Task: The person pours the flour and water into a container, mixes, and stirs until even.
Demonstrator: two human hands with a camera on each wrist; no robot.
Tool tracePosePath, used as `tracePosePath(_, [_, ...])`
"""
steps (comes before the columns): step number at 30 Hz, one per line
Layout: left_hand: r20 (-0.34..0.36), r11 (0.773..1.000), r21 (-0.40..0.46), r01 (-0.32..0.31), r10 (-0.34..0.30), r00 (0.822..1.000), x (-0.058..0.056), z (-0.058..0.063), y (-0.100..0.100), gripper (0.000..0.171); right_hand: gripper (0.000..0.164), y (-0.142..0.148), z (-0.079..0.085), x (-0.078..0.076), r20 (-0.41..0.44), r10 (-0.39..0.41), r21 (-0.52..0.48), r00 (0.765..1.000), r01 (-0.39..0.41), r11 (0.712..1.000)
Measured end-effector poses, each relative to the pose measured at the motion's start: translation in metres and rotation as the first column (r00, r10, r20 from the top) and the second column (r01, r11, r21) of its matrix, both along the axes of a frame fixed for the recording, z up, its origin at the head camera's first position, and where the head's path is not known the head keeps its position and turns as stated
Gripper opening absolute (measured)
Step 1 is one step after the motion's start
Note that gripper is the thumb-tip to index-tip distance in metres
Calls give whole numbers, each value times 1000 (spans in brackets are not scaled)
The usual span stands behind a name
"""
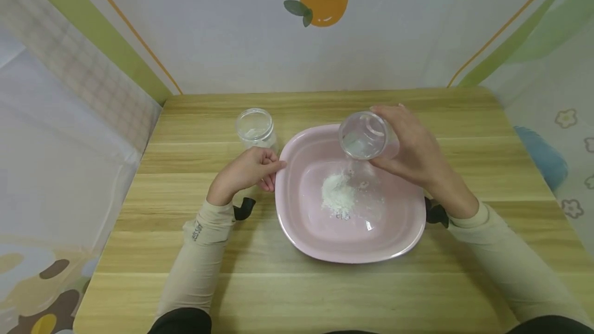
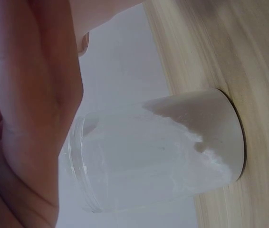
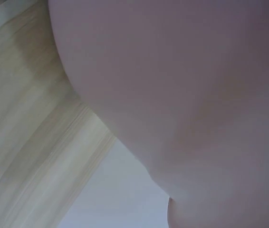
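In the head view a pink basin [image 1: 308,233] stands on the wooden table, with a heap of white powder [image 1: 337,195] on its floor. My left hand [image 1: 248,171] pinches the basin's left rim, thumb on top and fingers curled outside. Over the back right of the basin, my right hand [image 1: 410,151] grips a clear cup-like container [image 1: 363,135], tipped with its mouth toward the powder. A clear jar [image 1: 255,129] stands just beyond my left hand. The left wrist view shows that jar [image 2: 139,156] partly filled with white powder, heaped to one side, beside my left hand [image 2: 30,118].
The wooden table [image 1: 176,138] meets a printed backdrop [image 1: 232,30] at its far edge. Patterned cloth [image 1: 69,133] hangs along the left side, and more printed cloth [image 1: 571,133] is on the right. A pinkish surface fills most of the right wrist view.
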State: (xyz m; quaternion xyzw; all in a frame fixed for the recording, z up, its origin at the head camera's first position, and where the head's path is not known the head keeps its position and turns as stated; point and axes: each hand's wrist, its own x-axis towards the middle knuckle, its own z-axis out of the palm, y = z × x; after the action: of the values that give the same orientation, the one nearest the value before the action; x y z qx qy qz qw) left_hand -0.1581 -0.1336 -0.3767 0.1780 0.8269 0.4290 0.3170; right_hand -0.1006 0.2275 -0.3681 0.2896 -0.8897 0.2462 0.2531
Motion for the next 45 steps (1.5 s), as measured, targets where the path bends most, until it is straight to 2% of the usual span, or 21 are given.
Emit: tracePosePath(45, [-26, 1000, 5, 15, -15, 1000, 0, -2, 0, 25, 95, -4, -1, -2, -19, -50, 30, 999, 51, 998])
